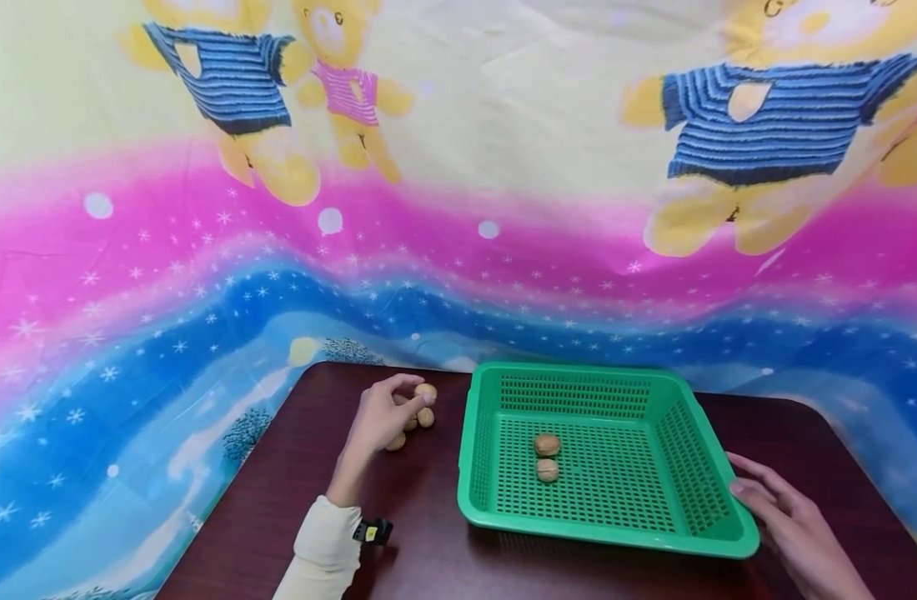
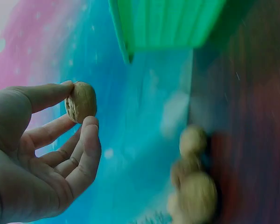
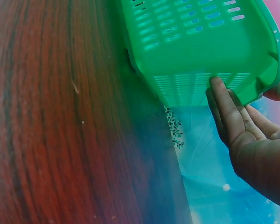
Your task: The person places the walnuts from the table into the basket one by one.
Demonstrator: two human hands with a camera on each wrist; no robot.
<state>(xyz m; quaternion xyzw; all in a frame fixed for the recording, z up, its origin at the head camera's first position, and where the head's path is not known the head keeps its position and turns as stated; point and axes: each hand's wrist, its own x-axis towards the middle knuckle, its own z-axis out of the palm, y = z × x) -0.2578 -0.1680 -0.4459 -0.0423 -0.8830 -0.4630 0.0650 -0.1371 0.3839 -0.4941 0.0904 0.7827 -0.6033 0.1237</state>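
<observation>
Between the thumb and fingertips of my left hand point(image 1: 382, 414) is a walnut point(image 2: 82, 101), held up off the table. Just below that hand lie several more walnuts point(image 2: 197, 196), partly hidden by it in the head view. A green plastic basket point(image 1: 578, 536) with slotted walls stands to the right, and two walnuts point(image 1: 547, 445) lie on its floor. My right hand point(image 1: 792, 521) grips the basket's right side, its thumb at the rim and its fingers along the outer wall, as the right wrist view shows.
Everything stands on a dark reddish-brown wooden table point(image 1: 421, 533) with rounded back corners. Behind its back edge hangs a printed cloth point(image 1: 458, 275) with bears and snowflakes. A black strap device point(image 1: 373, 531) sits on the left wrist over a cream sleeve point(image 1: 325, 542).
</observation>
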